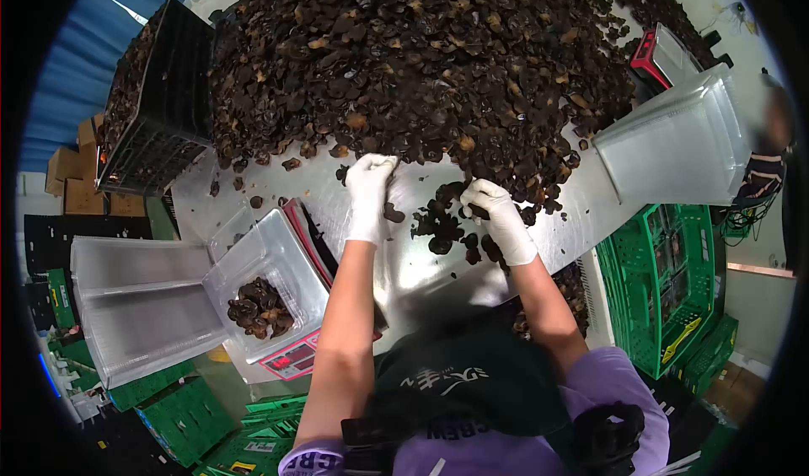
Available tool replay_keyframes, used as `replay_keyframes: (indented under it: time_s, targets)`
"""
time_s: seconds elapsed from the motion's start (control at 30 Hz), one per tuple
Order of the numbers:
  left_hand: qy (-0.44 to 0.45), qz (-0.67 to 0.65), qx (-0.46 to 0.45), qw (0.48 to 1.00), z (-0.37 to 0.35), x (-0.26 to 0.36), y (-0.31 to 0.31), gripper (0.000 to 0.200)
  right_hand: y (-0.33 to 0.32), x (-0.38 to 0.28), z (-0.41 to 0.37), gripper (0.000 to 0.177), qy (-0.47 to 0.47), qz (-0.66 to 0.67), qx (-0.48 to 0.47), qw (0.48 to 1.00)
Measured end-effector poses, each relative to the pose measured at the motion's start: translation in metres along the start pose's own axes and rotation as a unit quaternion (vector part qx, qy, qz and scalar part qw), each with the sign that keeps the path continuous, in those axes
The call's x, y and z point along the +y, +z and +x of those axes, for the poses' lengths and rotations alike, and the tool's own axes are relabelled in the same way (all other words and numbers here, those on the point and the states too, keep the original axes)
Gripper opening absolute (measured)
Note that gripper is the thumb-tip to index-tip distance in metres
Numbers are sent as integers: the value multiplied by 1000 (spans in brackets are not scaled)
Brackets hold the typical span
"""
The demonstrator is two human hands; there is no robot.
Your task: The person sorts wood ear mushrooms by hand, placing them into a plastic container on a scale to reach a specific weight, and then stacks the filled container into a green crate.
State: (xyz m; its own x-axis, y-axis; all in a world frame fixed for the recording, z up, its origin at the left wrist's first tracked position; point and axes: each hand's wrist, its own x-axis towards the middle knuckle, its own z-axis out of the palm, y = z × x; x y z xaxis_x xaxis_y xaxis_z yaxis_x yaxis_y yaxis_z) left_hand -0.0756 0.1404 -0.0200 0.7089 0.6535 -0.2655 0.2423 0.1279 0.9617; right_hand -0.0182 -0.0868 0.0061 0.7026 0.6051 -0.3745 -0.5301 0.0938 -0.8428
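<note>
From where I stand, the head view shows two white-gloved hands over the near edge of a great heap of dark, curled, fungus-like pieces on a metal table. The left hand is bent inward at the heap's edge; I can't tell whether its fingers have closed on anything. The right hand has its fingers together, seemingly pinching a dark piece, just above a loose scatter lying between the wrists and the heap.

To the near left, a clear tray sits on a red-trimmed scale with one small clump in it, bare plastic showing around it. So one portion at least is in a tray, though whether it is complete I can't judge, and the scale's reading is too small to make out. By far the larger share lies in the heap, so most appears left. Stacked clear trays stand beside that scale, with another stack at the far right, near a second scale.
</note>
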Motion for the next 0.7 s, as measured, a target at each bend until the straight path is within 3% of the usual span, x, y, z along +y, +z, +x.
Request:
replay_keyframes:
  time_s: [0.03, 0.07, 0.1, 0.17, 0.23, 0.3, 0.33, 0.37, 0.43, 0.5, 0.57, 0.6, 0.63, 0.7]
  targets:
    - [24, 62, 12, 998, 5, 0, 7, 25, 7, 0, 3, 7, 1, -28, 13, 1000]
    - [78, 290, 58, 952, 19, -9, 10, 31, 16, -1, 9, 6, 4, -49, 22, 999]
    - [77, 415, 61, 904, 14, 8, 17, 31, 24, -4, 17, 7, 7, -71, 30, 997]
    - [108, 490, 77, 862, 26, -17, 17, 30, 40, -15, 33, 20, 6, -126, 21, 992]
    - [89, 469, 94, 874, 22, -16, 10, 25, 48, -15, 63, 20, -93, -204, -20, 974]
    - [37, 290, 95, 952, 10, -18, -3, 22, 68, -29, 85, 18, -58, -298, -10, 953]
    - [-30, 141, 73, 987, -5, -5, -9, 15, 78, -27, 99, 21, -135, -355, -12, 925]
    - [-30, 140, 75, 987, -15, 0, -16, 15, 86, -21, 114, 24, -212, -408, -14, 888]
    - [-114, -178, 51, 976, -31, 6, -28, 17, 108, -11, 142, 34, -325, -515, 7, 793]
    - [-141, -211, 62, 965, -41, 20, -36, 13, 126, -4, 165, 37, -314, -566, 2, 762]
    - [-165, -248, 75, 952, -46, 26, -44, 11, 137, 4, 184, 24, -252, -701, 0, 667]
    - [-170, -265, 62, 947, -48, 26, -49, 9, 134, 11, 193, 21, -270, -687, 19, 675]
    - [-174, -283, 49, 942, -49, 27, -53, 9, 132, 6, 190, 24, -313, -614, 22, 725]
    - [-166, -292, 53, 940, -51, 27, -58, 8, 129, -7, 178, 27, -260, -521, 27, 812]
